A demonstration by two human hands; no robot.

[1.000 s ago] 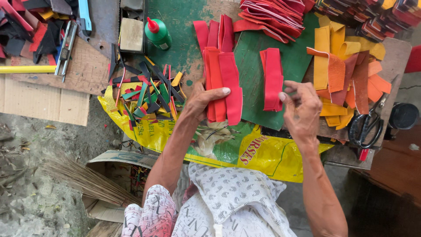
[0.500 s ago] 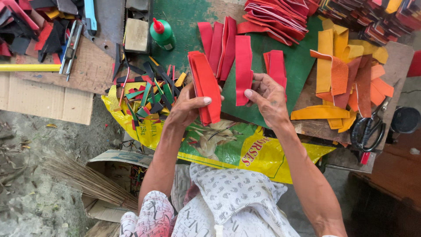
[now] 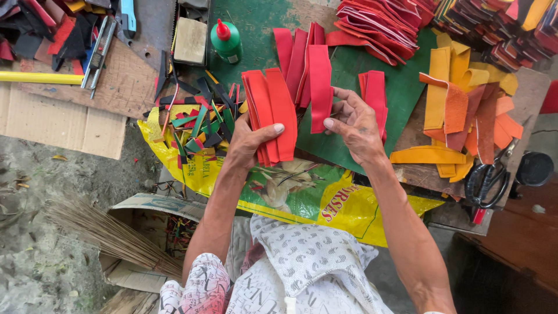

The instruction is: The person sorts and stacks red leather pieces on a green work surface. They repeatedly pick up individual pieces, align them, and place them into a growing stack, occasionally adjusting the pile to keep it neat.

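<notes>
My left hand (image 3: 251,141) grips a stack of red leather strips (image 3: 268,110), thumb pressed on top, lifted just above the green mat (image 3: 401,99). My right hand (image 3: 356,124) pinches a single red strip (image 3: 320,87) between thumb and fingers, beside the stack. More red strips (image 3: 375,93) lie on the mat past my right hand, and several others (image 3: 290,55) fan out behind the held one.
A green glue bottle (image 3: 225,40) stands at the back. Coloured offcuts (image 3: 197,125) pile on a yellow sack (image 3: 325,200). Orange and yellow strips (image 3: 459,116) and black scissors (image 3: 488,180) lie right. A broom (image 3: 110,235) rests lower left.
My left hand has gathered the red strips into a stack and lifted it. My right hand moved left from the orange pieces and took hold of one red strip.
</notes>
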